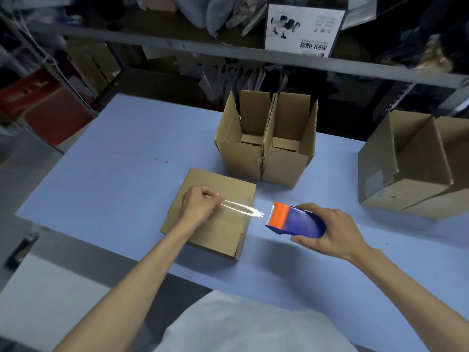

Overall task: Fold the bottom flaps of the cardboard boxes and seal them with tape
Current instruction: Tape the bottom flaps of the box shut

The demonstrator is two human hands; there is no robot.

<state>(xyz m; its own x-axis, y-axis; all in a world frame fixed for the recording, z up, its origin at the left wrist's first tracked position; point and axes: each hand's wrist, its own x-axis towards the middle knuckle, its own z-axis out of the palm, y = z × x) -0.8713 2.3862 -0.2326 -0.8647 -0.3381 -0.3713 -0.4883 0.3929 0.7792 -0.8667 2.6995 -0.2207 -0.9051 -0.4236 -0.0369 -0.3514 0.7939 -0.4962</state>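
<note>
Nearest the lens, a white shirt front (pixel 253 326) is filling the bottom of the view, and two bare forearms are reaching out over it onto the pale blue table (pixel 114 174). Left hand (pixel 199 204) is sitting on top of the closed cardboard box (pixel 220 235), fingers curled tight, pinching down the near end of a clear tape strip (pixel 241 208) that is glaring white under the light. Right hand (pixel 327 232) is gripping a blue tape dispenser (pixel 297 221), fingers over its top and thumb underneath, with the orange cutter end pointing at the box. That dispenser is hanging just off the box's right edge, and the tape is running taut from the left fingers across the box top to the cutter. Beyond the box, two open cartons are standing side by side and touching, the left one (pixel 241 158) and the right one (pixel 286 163), both with flaps up. Further right, well apart from the hands, a bigger open carton (pixel 406 174) is resting on the table. Behind everything, a grey metal shelf rail (pixel 177 44) is crossing the room, with a white printed package (pixel 304 29) sitting on it among dim bags.
</note>
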